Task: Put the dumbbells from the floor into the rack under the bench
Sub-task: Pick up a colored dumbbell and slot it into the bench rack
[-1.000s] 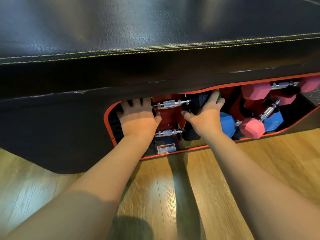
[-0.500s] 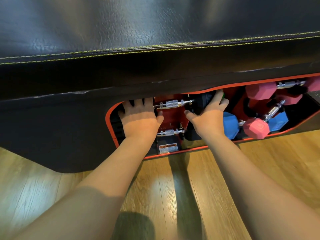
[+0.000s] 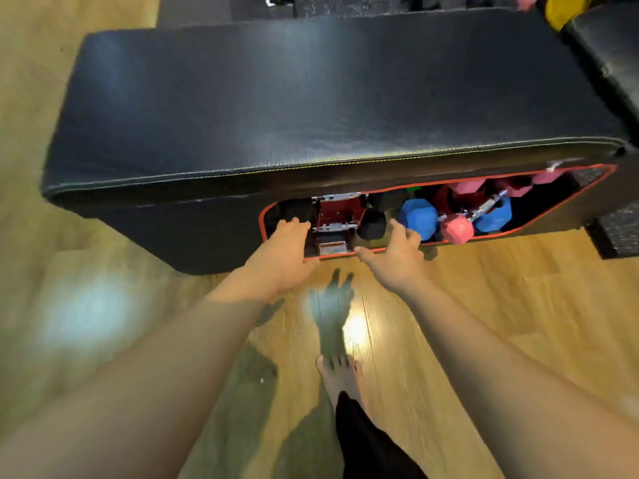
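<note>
Dumbbells [image 3: 416,218] lie in the rack [image 3: 337,210] under the bench [image 3: 311,98]; left hand [image 3: 281,257] and right hand [image 3: 397,257] are empty, fingers loosely spread.

Light wooden plank flooring [image 3: 484,305] is being lit from above, glare being reflected near the middle; dark speckled matting [image 3: 345,5] is being shown beyond.

home gym: padded bench [image 3: 328,98], racked dumbbells [image 3: 418,217], wooden floor [image 3: 501,305]
</note>
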Tool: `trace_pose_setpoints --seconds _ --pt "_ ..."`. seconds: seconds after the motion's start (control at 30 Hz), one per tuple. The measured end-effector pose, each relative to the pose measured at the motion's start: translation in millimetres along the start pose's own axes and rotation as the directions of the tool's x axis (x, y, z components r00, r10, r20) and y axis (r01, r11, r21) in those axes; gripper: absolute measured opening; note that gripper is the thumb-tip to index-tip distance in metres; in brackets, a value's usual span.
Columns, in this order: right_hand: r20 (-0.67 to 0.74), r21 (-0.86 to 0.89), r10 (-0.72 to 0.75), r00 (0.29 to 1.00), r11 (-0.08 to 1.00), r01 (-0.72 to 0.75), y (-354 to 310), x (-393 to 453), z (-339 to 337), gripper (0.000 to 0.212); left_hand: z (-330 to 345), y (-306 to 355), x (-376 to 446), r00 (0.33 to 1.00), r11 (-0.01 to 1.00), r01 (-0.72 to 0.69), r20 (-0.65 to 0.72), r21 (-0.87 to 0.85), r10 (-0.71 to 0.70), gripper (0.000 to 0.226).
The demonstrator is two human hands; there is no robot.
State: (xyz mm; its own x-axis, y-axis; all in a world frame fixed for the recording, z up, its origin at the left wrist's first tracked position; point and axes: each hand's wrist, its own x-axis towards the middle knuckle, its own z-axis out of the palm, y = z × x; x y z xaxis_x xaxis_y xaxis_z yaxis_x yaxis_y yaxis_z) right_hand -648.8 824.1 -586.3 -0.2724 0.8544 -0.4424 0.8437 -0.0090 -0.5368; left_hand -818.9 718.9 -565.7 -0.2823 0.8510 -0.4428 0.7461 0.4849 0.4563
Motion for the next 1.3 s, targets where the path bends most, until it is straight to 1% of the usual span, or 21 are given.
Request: trace_pose_setpoints --seconds 0.07,0.17,0.3,0.37,0.47,0.57,0.67,0.8,1.07,1.3 --pt "0.056 0.017 -0.028 0.998 0.999 0.027 -18.4 -58.9 -28.0 0.079 -41.2 16.8 -53.4 1.0 1.0 0.003 -0.006 0.016 -0.003 0.059" --pt "0.14 0.077 -0.081 0.987 0.995 0.07 -59.3 -168.9 -89.3 0.067 -110.4 51.8 -151.3 0.998 1.0 0.02 -0.055 0.014 -0.019 0.046" --pt "0.164 0.183 -0.164 0.973 0.974 0.134 -103.8 -334.2 -170.2 0.052 -177.6 105.5 -297.9 0.998 1.0 -0.028 -0.061 0.0 0.028 0.041" --pt "0.181 0.208 -0.183 0.966 0.967 0.145 -119.5 -402.4 -198.7 0.047 -199.4 125.1 -364.1 0.994 0.999 -0.049 -0.096 -0.019 0.047 0.04" --pt "0.151 0.229 -0.222 0.963 0.956 0.184 -133.4 -457.2 -224.7 0.045 -213.0 145.4 -425.9 0.987 0.998 -0.045 -0.154 -0.052 0.036 0.038" --pt "0.113 0.186 -0.318 0.941 0.937 0.294 -150.4 -492.0 -251.5 0.045 -222.0 163.2 -470.7 0.983 0.999 -0.035 -0.181 -0.037 0.028 0.039" --pt "0.102 0.103 -0.408 0.907 0.911 0.398 -155.1 -511.0 -267.4 0.044 -226.3 175.7 -497.8 0.967 0.996 -0.036 -0.253 -0.085 0.013 0.039" --pt "0.117 0.066 -0.435 0.893 0.9 0.43 -137.0 -531.0 -276.4 0.047 -223.4 193.3 -527.3 0.946 0.993 -0.013 -0.324 -0.117 -0.026 0.039" --pt "0.112 0.03 -0.46 0.881 0.888 0.459 -86.5 -575.8 -307.1 0.048 -178.5 234.5 -577.7 0.936 0.992 -0.005 -0.349 -0.129 -0.041 0.038" --pt "0.11 0.047 -0.528 0.842 0.849 0.526 -67.1 -612.6 -325.9 0.047 -149.8 261.9 -620.1 0.911 0.986 -0.01 -0.408 -0.165 -0.059 0.037"
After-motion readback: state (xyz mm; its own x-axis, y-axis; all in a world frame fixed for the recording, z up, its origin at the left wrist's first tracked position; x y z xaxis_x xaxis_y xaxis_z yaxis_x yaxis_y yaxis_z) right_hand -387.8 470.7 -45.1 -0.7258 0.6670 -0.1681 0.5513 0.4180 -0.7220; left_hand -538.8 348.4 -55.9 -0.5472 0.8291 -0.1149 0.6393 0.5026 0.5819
